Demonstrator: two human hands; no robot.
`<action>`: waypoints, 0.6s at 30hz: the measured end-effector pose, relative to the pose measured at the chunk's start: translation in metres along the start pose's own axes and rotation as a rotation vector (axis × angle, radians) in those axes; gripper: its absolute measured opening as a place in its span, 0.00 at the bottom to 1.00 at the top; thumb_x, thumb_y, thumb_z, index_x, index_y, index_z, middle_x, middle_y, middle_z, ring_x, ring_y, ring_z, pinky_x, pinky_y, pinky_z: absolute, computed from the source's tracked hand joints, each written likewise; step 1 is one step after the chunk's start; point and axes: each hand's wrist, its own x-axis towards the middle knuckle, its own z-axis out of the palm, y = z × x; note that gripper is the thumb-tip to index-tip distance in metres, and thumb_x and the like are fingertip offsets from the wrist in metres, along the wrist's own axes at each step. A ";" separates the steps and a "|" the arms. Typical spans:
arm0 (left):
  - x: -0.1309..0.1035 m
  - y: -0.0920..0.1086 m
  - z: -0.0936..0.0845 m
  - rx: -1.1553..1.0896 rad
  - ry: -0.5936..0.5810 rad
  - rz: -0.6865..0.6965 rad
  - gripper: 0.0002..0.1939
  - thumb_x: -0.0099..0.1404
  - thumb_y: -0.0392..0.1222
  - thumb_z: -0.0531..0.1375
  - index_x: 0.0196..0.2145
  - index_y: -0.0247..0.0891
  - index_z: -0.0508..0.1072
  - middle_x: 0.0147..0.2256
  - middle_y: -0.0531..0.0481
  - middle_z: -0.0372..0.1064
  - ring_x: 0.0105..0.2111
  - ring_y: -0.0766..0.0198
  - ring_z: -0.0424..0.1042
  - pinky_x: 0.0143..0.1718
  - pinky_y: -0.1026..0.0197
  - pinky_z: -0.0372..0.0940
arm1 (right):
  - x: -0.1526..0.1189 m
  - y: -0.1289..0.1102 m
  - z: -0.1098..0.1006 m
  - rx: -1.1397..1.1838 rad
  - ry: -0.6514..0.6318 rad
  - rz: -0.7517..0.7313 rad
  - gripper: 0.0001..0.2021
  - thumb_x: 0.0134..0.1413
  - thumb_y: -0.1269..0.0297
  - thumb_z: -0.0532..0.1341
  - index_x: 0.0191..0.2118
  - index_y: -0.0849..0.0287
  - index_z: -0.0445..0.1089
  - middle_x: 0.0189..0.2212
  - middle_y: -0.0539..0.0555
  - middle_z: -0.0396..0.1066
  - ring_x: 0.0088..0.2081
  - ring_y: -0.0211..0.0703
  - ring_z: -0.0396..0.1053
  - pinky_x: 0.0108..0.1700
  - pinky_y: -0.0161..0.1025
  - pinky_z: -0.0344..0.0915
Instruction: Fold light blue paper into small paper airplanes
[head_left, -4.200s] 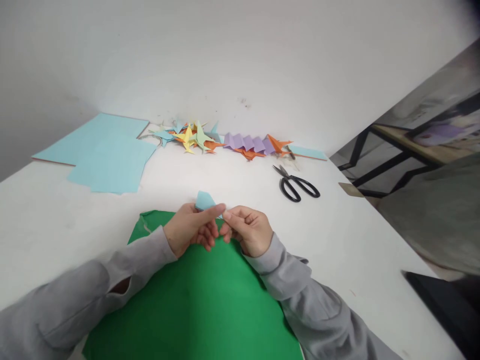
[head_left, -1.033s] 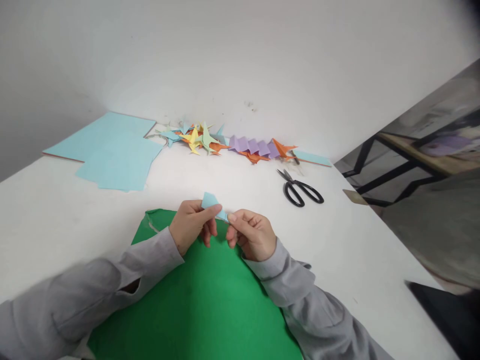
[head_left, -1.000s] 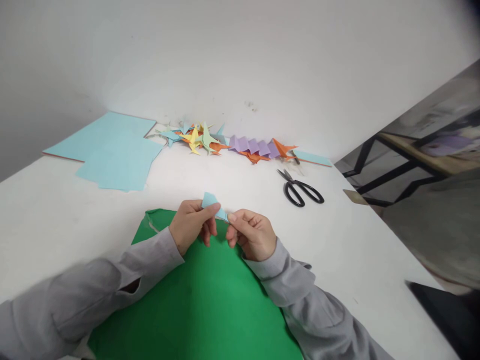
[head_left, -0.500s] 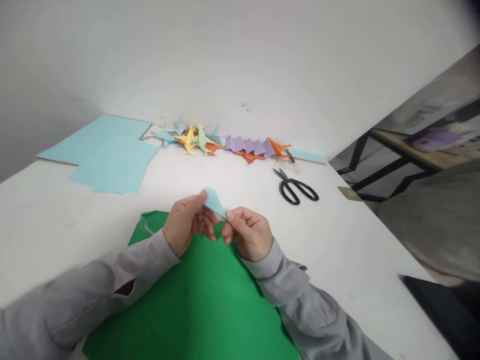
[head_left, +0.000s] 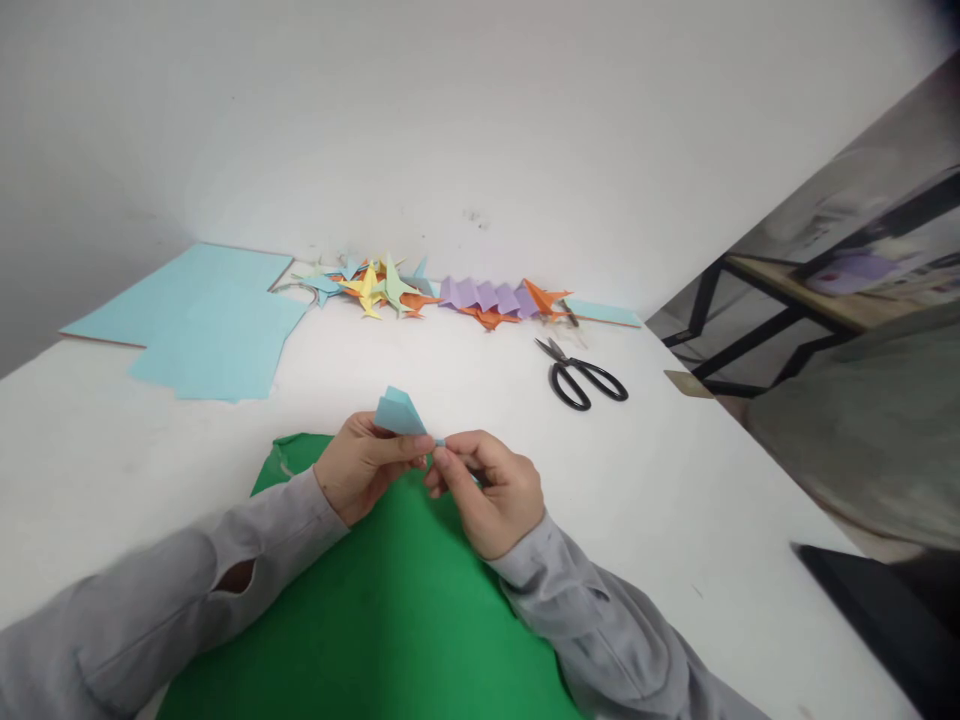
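A small piece of folded light-blue paper (head_left: 401,411) is held up in front of me, above the green cloth. My left hand (head_left: 369,458) pinches it near its narrow end, with the thumb on top and the wide folded part rising past the fingers. At the narrow tip, my right hand (head_left: 487,490) is closed with thumb and forefinger on the paper. The two hands almost meet there, and their fingertips hide part of the tip. Green cloth (head_left: 375,610) lies below both forearms.
Light-blue paper sheets (head_left: 217,350) lie at the back left. Folded paper figures (head_left: 382,288) and a purple pleated strip (head_left: 484,297) line the wall. Black-handled scissors (head_left: 577,375) rest right of centre. A dark flat object (head_left: 862,600) is at the right edge.
My left hand has shifted its grip from the wide end of the paper down towards the narrow tip. The paper's wide end now stands up, showing its folds. The view has shifted slightly.
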 end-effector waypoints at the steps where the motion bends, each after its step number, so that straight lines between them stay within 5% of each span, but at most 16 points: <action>1: 0.000 0.000 0.000 -0.005 0.014 -0.008 0.07 0.43 0.34 0.66 0.17 0.32 0.70 0.16 0.54 0.64 0.19 0.69 0.63 0.24 0.63 0.59 | 0.000 0.000 0.000 0.012 -0.006 0.011 0.06 0.52 0.64 0.57 0.27 0.58 0.65 0.16 0.49 0.68 0.17 0.34 0.65 0.21 0.32 0.64; 6: 0.001 -0.001 0.000 -0.042 0.109 -0.039 0.12 0.46 0.39 0.65 0.14 0.31 0.68 0.15 0.52 0.64 0.18 0.70 0.63 0.23 0.64 0.59 | 0.002 0.000 0.002 0.068 -0.056 0.093 0.07 0.52 0.62 0.57 0.26 0.59 0.64 0.15 0.49 0.68 0.16 0.34 0.65 0.19 0.31 0.64; 12: 0.000 0.000 -0.002 -0.100 0.081 -0.025 0.08 0.49 0.37 0.64 0.19 0.30 0.72 0.24 0.48 0.70 0.21 0.70 0.64 0.26 0.63 0.61 | 0.001 -0.001 0.002 0.017 0.021 0.064 0.07 0.50 0.64 0.58 0.25 0.59 0.66 0.15 0.48 0.68 0.15 0.33 0.64 0.20 0.31 0.63; 18: 0.003 -0.001 -0.008 -0.205 0.011 -0.073 0.10 0.55 0.43 0.60 0.27 0.30 0.74 0.24 0.49 0.68 0.24 0.69 0.66 0.28 0.65 0.62 | 0.001 0.003 0.001 0.000 0.014 0.090 0.07 0.51 0.62 0.57 0.25 0.57 0.65 0.15 0.49 0.68 0.16 0.35 0.64 0.19 0.32 0.62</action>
